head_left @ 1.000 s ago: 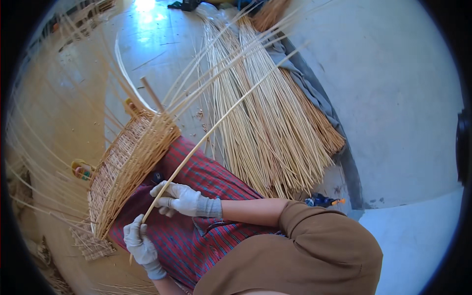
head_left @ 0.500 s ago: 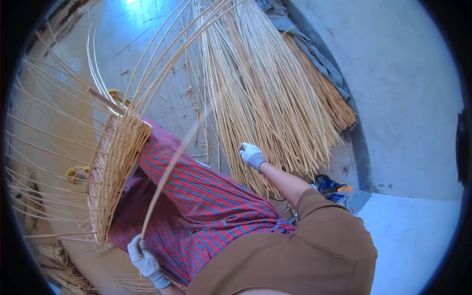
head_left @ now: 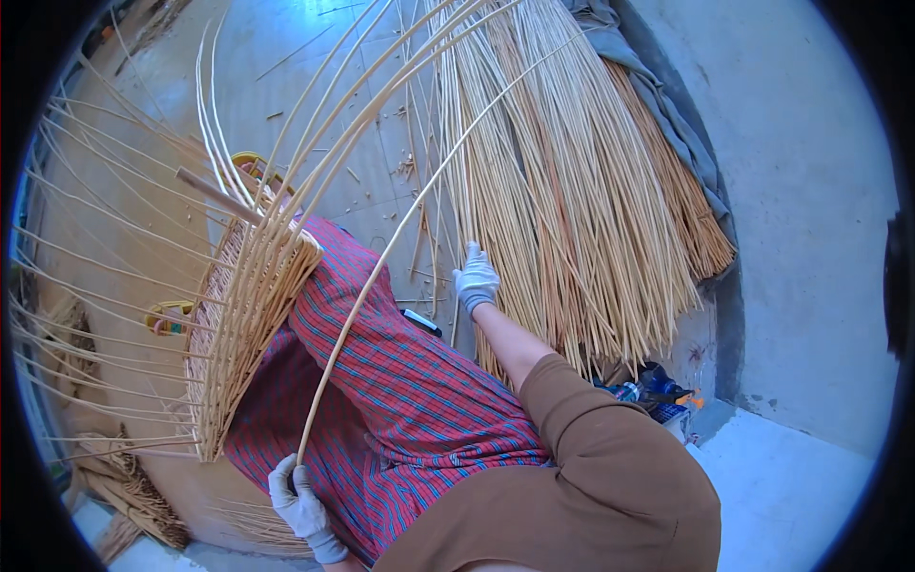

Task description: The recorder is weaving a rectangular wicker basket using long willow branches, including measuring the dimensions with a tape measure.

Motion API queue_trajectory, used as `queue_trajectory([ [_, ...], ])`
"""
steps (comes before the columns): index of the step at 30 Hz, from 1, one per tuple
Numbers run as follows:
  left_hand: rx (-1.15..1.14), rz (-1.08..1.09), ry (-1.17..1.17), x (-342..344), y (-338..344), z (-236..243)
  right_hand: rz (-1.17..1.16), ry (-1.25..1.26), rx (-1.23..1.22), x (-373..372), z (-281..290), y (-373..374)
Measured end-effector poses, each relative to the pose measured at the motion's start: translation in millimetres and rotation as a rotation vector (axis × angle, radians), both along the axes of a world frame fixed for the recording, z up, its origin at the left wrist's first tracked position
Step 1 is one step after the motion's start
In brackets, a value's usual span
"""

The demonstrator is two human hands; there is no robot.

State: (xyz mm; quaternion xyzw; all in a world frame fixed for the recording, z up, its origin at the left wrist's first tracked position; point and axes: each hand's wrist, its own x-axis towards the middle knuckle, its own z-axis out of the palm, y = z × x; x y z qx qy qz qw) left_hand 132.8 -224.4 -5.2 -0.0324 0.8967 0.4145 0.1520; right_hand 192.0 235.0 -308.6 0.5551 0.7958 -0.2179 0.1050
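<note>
My left hand (head_left: 303, 505), in a white glove, pinches the thick end of a long pale willow rod (head_left: 367, 286). This rod arcs up and to the right over my lap, its thin tip crossing the big rod bundle (head_left: 562, 210). At the left edge of that bundle my gloved right hand (head_left: 477, 278) is closed, seemingly round a thin rod there; its fingers partly hide the grip. Left of my knees stands a half-woven wicker piece (head_left: 253, 334) with long loose stakes fanning out left and upward. A thicker brown stick (head_left: 217, 195) pokes out at its top.
Red plaid cloth (head_left: 410, 372) covers my legs. A dark-edged phone-like object (head_left: 421, 322) lies beside my knee. Grey-blue cloth (head_left: 658, 105) lies along the bundle's far side. Blue-black tools (head_left: 658, 386) sit near my right elbow. Rod scraps litter the floor, and dried bundles (head_left: 129, 496) lie at lower left.
The rod in my left hand, blurred before, is now sharp and arches farther right. My right hand has shifted left across the bundle to its edge. The whole view has moved slightly.
</note>
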Motion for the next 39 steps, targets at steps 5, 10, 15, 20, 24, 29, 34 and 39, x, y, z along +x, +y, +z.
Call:
queue_trajectory([
  [5,0.028,-0.014,0.036,4,1,-15,0.038,-0.044,0.115,-8,3,13],
  [10,0.079,0.006,-0.010,2,3,-21,0.155,-0.156,0.168,-18,-5,21],
  [15,0.089,0.035,-0.062,1,7,-20,0.079,-0.121,0.157,-25,-1,27],
  [20,0.104,0.008,-0.050,-1,12,-23,0.033,-0.109,0.037,-38,1,28],
  [24,0.080,-0.002,-0.071,0,10,-21,-0.102,-0.116,-0.028,-45,-2,28],
  [29,0.062,-0.039,-0.052,-2,9,-22,-0.023,-0.148,0.012,-35,-5,27],
  [34,0.062,-0.060,-0.070,-5,10,-24,-0.063,-0.130,-0.005,-30,-9,28],
  [39,0.062,-0.061,-0.064,-4,8,-24,-0.028,-0.176,0.019,-32,-17,38],
])
